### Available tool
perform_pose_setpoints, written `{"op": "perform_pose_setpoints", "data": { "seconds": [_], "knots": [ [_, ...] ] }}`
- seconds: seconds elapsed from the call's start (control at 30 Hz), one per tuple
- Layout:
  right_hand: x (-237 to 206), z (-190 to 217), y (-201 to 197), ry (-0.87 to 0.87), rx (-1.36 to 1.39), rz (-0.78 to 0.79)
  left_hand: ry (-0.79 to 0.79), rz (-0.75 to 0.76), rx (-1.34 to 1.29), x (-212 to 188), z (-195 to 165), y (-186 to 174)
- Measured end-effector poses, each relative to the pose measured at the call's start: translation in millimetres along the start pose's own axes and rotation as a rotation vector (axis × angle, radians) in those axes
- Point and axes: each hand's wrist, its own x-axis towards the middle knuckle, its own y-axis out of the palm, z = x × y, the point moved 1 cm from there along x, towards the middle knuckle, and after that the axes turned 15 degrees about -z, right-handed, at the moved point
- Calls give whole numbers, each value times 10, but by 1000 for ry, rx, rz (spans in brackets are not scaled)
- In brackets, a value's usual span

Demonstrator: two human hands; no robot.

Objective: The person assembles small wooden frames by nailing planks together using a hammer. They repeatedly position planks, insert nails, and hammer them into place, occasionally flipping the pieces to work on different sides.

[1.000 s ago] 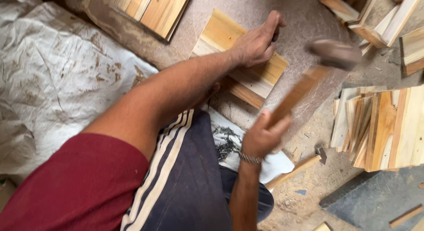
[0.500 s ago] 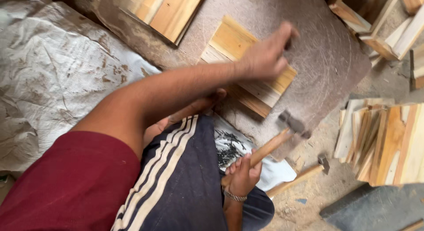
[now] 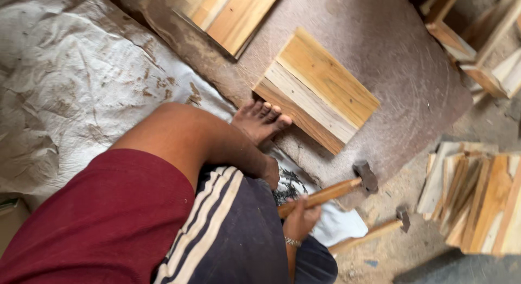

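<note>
Hidden: the left hand was not in view; the left arm (image 3: 206,137) ran down across the striped shorts (image 3: 233,235) and ended near the knee, where what showed at its end was too unclear to call a hand, so its grip could not be told.
Right hand: the right hand (image 3: 300,218) was closed around the wooden handle of a hammer (image 3: 331,192), low in the picture beside the shorts, with a bracelet at the wrist.
Hammer: it pointed up and right from the fist, its dark head (image 3: 366,175) at the near edge of the slab (image 3: 407,99).
Second hammer: a spare hammer (image 3: 374,232) lay on the dusty floor just right of the gripped one, untouched.
Foot: a bare foot (image 3: 260,121) rested with its toes touching the near corner of the panel (image 3: 317,88).
Panel: three joined planks lay flat on the slab, beyond the right hand and well apart from it.
Stack: loose planks (image 3: 477,202) were piled at the right, cut off by the frame.
Far: another panel (image 3: 233,13) was cut off at the top edge.
Left side: a crumpled white sheet (image 3: 70,88) covered the ground.
</note>
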Motion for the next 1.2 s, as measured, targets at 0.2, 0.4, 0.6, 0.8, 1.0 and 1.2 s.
{"op": "perform_pose_setpoints", "data": {
  "seconds": [0.2,0.4,0.6,0.8,1.0,1.2],
  "knots": [
    [-60,917,269,-961,-241,-191,11,34,10,-49,-45,-28],
    [407,2213,1690,-1339,-336,242,24,54,12,-36,-71,-58],
    [563,2662,2520,-1214,-765,549,100,617,-549,757,-470,-720],
    [628,2730,2539,-999,-714,565,-25,124,-1149,1471,6,-1265],
    [606,2695,2427,-1063,-631,495,-519,-272,-869,1974,823,-1150],
    [511,2173,1571,-874,-194,240,-476,-376,-779,2254,964,-664]
  ]
}}
